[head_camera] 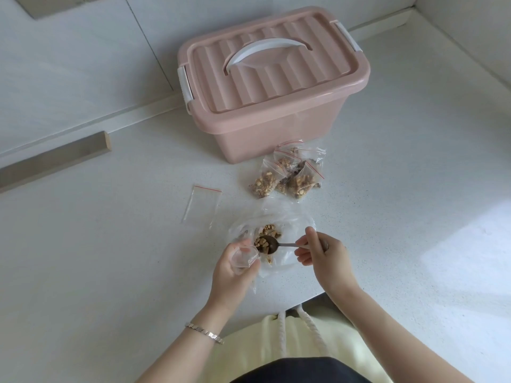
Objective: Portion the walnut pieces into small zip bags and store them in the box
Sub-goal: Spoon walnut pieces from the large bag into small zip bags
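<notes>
A large clear plastic bag (293, 217) lies open on the white counter with loose walnut pieces (267, 231) in it. My left hand (235, 269) holds a small zip bag (244, 258) with its mouth open toward the spoon. My right hand (322, 251) grips the handle of a metal spoon (266, 244) loaded with walnut pieces, its bowl right at the small bag's mouth. Several filled small zip bags (290, 172) lie in a pile in front of the pink box (265, 87), whose lid is on. An empty zip bag (201, 205) lies flat to the left.
The white counter (110, 258) runs to a wall behind the box and a corner at the right. A metal bar (55, 158) lies at the far left. The counter's front edge is just below my hands.
</notes>
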Available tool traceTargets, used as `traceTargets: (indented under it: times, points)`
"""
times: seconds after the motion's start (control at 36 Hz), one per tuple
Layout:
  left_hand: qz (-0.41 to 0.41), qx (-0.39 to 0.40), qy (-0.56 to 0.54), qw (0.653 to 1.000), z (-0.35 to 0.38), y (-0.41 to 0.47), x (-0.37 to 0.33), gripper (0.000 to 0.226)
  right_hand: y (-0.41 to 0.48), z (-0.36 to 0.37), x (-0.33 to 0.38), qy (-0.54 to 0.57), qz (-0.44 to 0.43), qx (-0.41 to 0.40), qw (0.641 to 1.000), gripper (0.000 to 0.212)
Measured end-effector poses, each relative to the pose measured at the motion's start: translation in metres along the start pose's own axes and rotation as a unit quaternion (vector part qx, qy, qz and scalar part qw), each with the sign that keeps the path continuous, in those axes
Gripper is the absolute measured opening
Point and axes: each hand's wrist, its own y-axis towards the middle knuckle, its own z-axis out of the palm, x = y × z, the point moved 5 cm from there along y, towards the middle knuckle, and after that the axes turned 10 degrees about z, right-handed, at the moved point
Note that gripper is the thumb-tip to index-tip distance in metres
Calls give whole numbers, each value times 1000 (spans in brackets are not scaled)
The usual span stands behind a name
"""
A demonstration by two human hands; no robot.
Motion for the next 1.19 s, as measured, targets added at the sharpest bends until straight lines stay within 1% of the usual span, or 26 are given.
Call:
traceTargets:
  times: [0.14,0.36,0.44,0.53,0.58,0.64,0.72,0.83,1.03,1.11,1.19]
  points:
    - [-18,-34,-50,998,0,2,2,17,9,1,-19,106,68,32,992,37]
    - [10,-45,-72,996,1,5,0,19,11,-4,-45,227,172,71,956,39]
    - [15,-32,-53,998,-1,5,4,18,12,-11,-51,249,187,75,947,40]
    - [1,-17,-32,999,-1,3,7,21,10,-20,-54,262,190,77,943,41]
    - [-1,3,21,1000,-1,3,9,23,9,-27,-54,268,186,78,942,42]
    - [25,26,99,994,-1,3,7,24,8,-33,-49,266,176,80,944,42]
    - [74,53,186,978,2,1,-1,30,6,-44,-36,235,152,65,958,44]
    - [103,78,234,964,9,2,-1,27,1,-59,-7,175,100,40,979,49]
    - [149,98,273,945,17,1,-5,34,-16,-55,46,55,-7,45,997,49]
    - [148,108,275,944,19,0,-5,36,-24,-41,55,-22,-37,50,998,45]
    - [140,106,277,945,19,1,-4,34,-35,-24,59,-109,-80,61,989,44]
